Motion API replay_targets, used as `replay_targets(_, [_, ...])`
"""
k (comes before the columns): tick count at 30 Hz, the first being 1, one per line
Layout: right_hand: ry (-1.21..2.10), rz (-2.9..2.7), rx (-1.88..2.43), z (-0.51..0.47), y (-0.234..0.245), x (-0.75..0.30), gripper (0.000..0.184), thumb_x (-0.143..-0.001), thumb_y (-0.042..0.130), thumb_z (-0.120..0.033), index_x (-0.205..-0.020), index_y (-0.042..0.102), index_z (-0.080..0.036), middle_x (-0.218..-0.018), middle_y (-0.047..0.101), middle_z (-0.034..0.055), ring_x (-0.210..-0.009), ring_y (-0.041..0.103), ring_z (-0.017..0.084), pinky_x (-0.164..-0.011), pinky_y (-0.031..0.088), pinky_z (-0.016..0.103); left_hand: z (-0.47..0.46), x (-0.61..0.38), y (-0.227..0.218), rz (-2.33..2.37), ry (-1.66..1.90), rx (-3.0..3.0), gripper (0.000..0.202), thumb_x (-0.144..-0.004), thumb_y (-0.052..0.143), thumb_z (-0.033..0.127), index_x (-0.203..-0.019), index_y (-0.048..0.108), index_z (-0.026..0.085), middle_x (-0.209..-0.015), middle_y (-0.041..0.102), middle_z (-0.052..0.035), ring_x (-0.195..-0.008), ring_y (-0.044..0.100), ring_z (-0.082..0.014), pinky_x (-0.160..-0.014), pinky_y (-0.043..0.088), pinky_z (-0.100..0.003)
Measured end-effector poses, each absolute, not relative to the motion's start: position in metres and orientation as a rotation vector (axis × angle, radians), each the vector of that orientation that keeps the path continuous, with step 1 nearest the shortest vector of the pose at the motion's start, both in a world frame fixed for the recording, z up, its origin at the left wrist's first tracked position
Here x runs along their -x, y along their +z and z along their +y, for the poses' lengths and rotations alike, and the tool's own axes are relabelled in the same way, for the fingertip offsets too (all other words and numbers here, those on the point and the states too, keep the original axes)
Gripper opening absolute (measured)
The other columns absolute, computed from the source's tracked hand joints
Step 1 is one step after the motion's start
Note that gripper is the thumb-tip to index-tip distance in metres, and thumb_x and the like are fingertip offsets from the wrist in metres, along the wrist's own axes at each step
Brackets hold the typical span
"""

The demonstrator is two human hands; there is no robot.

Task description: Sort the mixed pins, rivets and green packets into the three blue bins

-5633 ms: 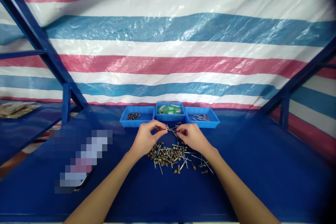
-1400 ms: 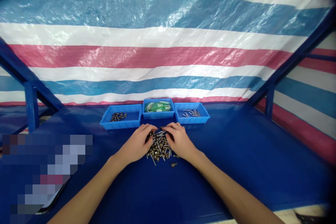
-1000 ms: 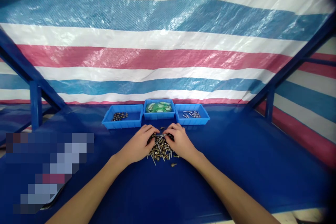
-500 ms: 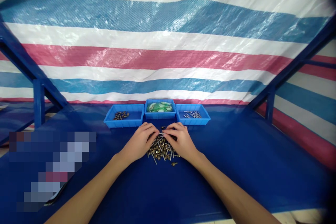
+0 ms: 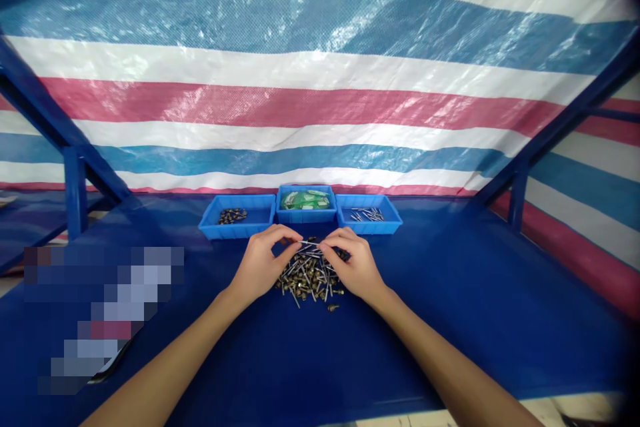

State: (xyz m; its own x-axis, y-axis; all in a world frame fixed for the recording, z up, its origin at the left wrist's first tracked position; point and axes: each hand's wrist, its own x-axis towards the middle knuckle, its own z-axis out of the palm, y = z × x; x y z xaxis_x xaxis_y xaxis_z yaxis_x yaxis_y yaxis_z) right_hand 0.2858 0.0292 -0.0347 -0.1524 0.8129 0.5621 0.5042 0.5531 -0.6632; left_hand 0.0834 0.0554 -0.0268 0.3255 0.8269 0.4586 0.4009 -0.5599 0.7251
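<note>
Between my two hands, a thin silver rivet (image 5: 311, 243) is held level above the pile. My left hand (image 5: 261, 263) pinches its left end between thumb and forefinger. At the other end, the fingertips of my right hand (image 5: 356, 263) are closed on it. Beneath them lies a mixed pile (image 5: 307, 278) of slim silver rivets and brass-coloured bolt-like pieces. One loose brass-coloured piece (image 5: 333, 307) rests just in front of the pile.
Beyond the hands stand three blue bins: the left bin (image 5: 235, 232) holds dark brass pieces, the middle bin (image 5: 306, 216) green packets, the right bin (image 5: 373, 226) silver rivets. Blue frame posts (image 5: 75, 193) flank the blue table (image 5: 310, 360). A striped sheet (image 5: 310, 107) hangs behind.
My hands have drawn slightly apart and up, and the silver rivet now shows stretched between their fingertips. More of the pile is uncovered. The view has shifted slightly.
</note>
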Motion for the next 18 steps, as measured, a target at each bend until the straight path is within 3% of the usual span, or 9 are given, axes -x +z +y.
replay_targets(11, [0.369, -1.732, 1.035, 0.028, -0.032, -0.29, 0.013, -0.084, 0.062, -0.024, -0.077, 0.073, -0.022, -0.076, 0.069, 0.0041, -0.074, 0.063, 0.019, -0.073, 0.05, 0.035, 0.054, -0.086, -0.027, 1.06, 1.103, -1.901, 0.015, -0.085, 0.062, 0.031, -0.09, 0.067, 0.018, -0.086, 0.07, -0.0036, -0.08, 0.065, -0.0187, -0.075, 0.052, -0.031])
replay_targets(18, [0.562, -1.16, 1.281, 0.043, -0.035, -0.307, 0.023, -0.084, 0.06, -0.037, -0.081, 0.071, -0.017, -0.061, 0.066, 0.0027, -0.057, 0.061, 0.018, -0.051, 0.048, 0.027, 0.06, -0.092, -0.037, 1.301, 0.924, -2.405, 0.015, -0.086, 0.057, 0.025, -0.093, 0.069, 0.019, -0.094, 0.065, -0.0063, -0.094, 0.057, -0.0249, -0.086, 0.046, -0.043])
